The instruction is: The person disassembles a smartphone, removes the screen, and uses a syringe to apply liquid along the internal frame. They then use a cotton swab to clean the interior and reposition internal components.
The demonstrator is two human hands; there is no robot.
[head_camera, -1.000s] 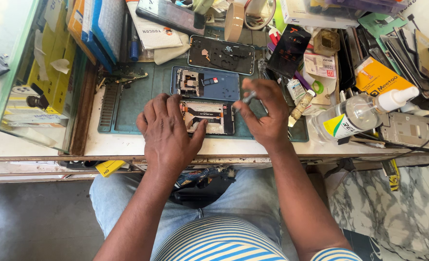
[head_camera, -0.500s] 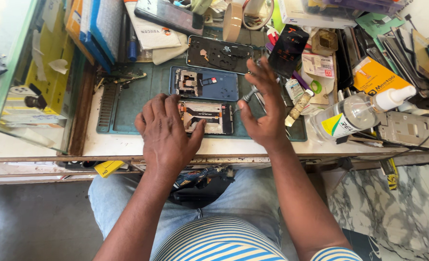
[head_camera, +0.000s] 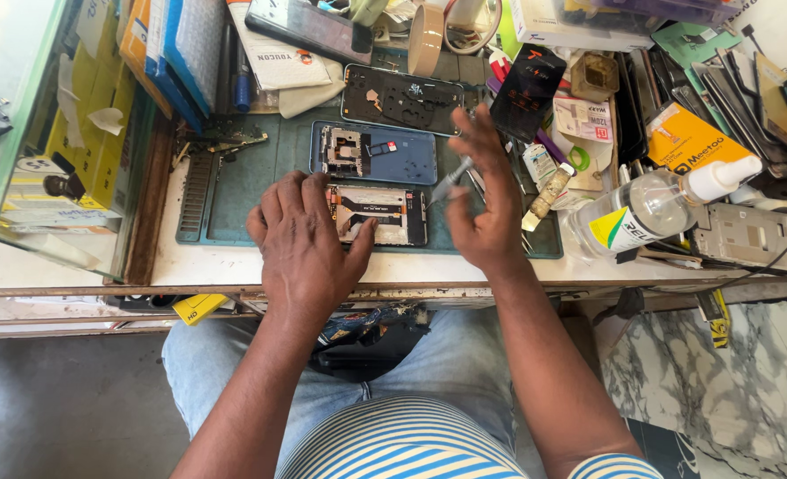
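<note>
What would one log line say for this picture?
left hand: steadies opened phone | right hand: holds thin tool | surface: green mat

Bright, even daylight, soft shadows, slight wide-angle bend at edges, mild motion blur.

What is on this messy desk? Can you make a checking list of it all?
Surface: green work mat on a pale bench, mostly covered.
Job's things: opened phone frame under the left hand; second opened phone just behind it; slim metal tool in the right hand.
Clutter: clear spray bottle lying on its side, tape roll, yellow packet, black phone back cover, stacked boxes.
Hands: left rests flat on the frame; right pinches the tool.
Cables: thin black cable at the right edge.
Surroundings: glass case on the left, marble-patterned floor.
</note>
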